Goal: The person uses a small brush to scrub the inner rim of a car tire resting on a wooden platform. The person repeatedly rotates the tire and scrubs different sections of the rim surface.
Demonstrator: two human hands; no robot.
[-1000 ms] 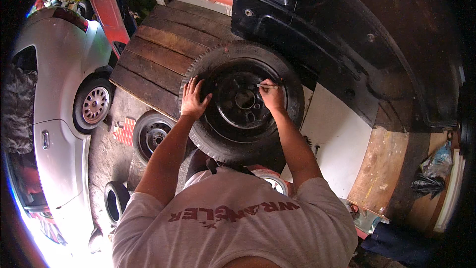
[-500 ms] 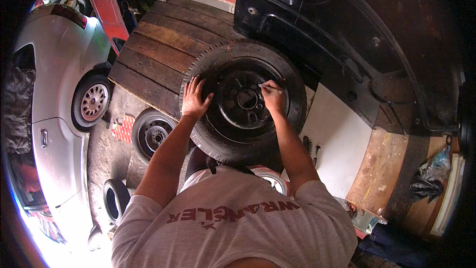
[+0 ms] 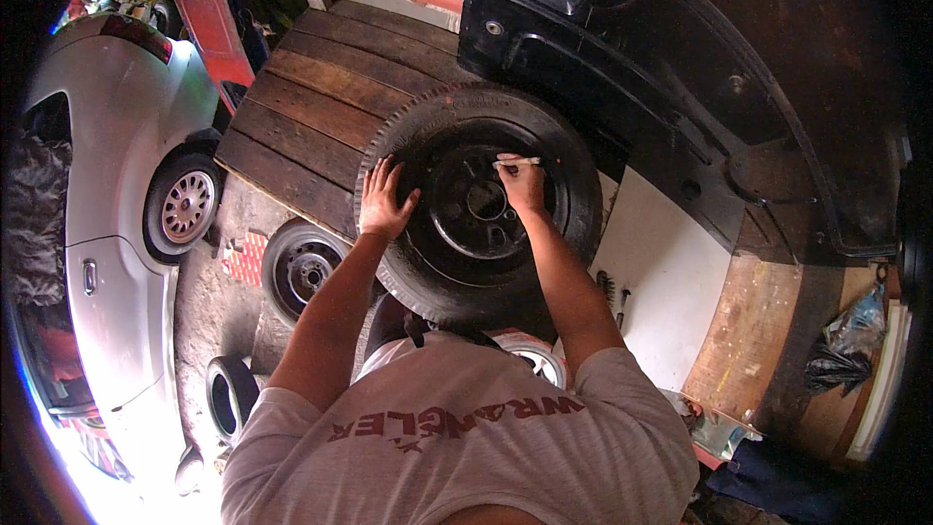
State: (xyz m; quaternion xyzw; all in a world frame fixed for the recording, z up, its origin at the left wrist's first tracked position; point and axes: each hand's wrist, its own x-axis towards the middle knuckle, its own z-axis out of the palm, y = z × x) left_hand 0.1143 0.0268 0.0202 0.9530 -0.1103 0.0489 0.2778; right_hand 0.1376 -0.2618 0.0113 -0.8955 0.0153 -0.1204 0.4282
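Observation:
A black tyre (image 3: 428,122) on a black steel wheel rim (image 3: 457,243) lies flat on a dark plank bench, overhanging its near edge. My left hand (image 3: 387,202) rests on the tyre's left sidewall, fingers spread, thumb toward the rim. Over the rim's centre, my right hand (image 3: 523,185) is closed around a slim whitish pen-like marker (image 3: 523,161). The marker lies almost level across the fingers, just above the centre hole on the far side. Its working tip is too small to make out.
The plank bench (image 3: 321,102) extends to the far left. A dark car panel (image 3: 622,68) stands beyond the tyre at right, above a white board (image 3: 666,272) with a brush (image 3: 604,285). At left are a silver car (image 3: 117,262), another wheel (image 3: 282,282) and a loose tyre (image 3: 222,394).
My right hand has moved slightly left and away from me over the rim, and the marker has turned to lie flatter. My left hand stays on the tyre.

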